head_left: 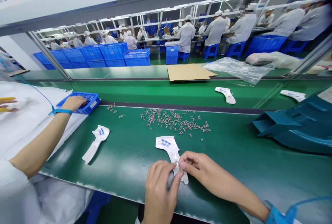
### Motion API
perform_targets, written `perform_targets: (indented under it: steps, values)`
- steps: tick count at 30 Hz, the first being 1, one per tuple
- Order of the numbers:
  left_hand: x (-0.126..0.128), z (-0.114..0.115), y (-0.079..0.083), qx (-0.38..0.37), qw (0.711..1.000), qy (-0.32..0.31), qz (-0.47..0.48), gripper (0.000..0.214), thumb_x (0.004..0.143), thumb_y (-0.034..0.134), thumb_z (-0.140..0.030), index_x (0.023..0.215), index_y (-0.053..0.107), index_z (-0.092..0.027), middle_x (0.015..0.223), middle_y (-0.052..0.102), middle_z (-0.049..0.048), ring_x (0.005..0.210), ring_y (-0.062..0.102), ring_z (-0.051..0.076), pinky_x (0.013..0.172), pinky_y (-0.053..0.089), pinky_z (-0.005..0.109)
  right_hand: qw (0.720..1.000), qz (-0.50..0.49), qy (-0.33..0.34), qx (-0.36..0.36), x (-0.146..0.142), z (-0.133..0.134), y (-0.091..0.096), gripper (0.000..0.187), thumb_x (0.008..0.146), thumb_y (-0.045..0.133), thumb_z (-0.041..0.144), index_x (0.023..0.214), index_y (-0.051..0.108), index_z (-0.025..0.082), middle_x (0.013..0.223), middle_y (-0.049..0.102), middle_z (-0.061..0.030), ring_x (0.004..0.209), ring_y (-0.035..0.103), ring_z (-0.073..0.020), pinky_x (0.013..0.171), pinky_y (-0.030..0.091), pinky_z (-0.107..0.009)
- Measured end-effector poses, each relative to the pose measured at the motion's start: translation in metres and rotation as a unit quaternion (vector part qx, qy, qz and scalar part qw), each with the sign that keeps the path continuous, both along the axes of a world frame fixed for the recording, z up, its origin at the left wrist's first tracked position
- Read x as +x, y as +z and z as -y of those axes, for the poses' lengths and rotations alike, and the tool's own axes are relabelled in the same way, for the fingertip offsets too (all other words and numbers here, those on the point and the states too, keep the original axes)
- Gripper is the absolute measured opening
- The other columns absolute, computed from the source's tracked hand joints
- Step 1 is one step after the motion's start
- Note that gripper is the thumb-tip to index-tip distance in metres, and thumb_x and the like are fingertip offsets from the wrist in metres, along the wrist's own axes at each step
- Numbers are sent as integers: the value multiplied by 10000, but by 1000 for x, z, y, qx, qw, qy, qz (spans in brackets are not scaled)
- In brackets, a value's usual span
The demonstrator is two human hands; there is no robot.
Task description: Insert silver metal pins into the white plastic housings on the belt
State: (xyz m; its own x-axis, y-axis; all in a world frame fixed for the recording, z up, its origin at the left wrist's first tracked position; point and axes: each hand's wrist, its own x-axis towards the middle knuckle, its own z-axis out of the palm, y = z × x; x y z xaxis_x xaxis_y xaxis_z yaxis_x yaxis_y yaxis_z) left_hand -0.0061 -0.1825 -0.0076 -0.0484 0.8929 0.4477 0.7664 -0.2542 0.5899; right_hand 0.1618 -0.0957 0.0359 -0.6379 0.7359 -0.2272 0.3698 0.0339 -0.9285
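Observation:
A white gun-shaped plastic shell (pixel 167 145) with blue buttons lies on the green belt (pixel 233 154) close to me. My left hand (pixel 158 191) is curled, thumb and fingers pressing on the shell's handle end. From the right, my right hand (pixel 198 168) pinches that same handle end with thumb and forefinger; I cannot see whether a small part sits between the fingertips. A blue strap (pixel 275 215) wraps my right wrist. A scatter of small metal screws (pixel 176 120) lies just beyond the shell.
At the left, a co-worker's hand (pixel 73 102) reaches into a small blue tray (pixel 89 106). Another white shell (pixel 95 142) lies left of mine, and two more (pixel 226 94) rest on the far belt. Teal trays (pixel 298 123) sit at right; cardboard (pixel 188 72) lies beyond.

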Motion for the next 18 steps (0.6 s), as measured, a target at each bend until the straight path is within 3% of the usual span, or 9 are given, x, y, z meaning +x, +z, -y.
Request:
perform_targets:
  steps: [4, 6, 12, 18]
  values:
    - [-8, -3, -2, -56, 996, 10, -72, 505, 914, 626, -383, 1373, 493, -223, 1359, 603, 108, 1285, 537, 286, 1009, 504, 440, 989, 107, 49, 87, -1, -13, 9, 288, 993, 455, 441, 874, 619, 235, 844, 650, -16, 764, 568, -188, 674, 404, -279]
    - [-9, -4, -4, -82, 992, -1, -99, 571, 912, 621, -405, 1425, 446, -225, 1451, 535, 102, 1359, 470, 301, 1035, 488, 464, 983, 131, 76, 106, -4, -20, 9, 264, 988, 465, 419, 883, 624, 237, 858, 655, -21, 772, 574, -195, 688, 409, -287]
    - [-8, -4, -9, -120, 985, -14, -123, 592, 926, 593, -407, 1453, 412, -205, 1518, 465, 94, 1402, 416, 303, 1074, 450, 494, 967, 170, 117, 151, -9, -32, 1, 240, 990, 460, 387, 898, 625, 238, 931, 657, -40, 873, 585, -224, 729, 410, -308]
    - [-7, -3, -9, -127, 985, -21, -114, 601, 937, 571, -440, 1460, 406, -197, 1523, 457, 98, 1407, 404, 307, 1079, 440, 496, 960, 186, 119, 171, -10, -30, -1, 245, 1008, 420, 392, 923, 599, 249, 955, 657, -45, 841, 594, -222, 727, 428, -322]
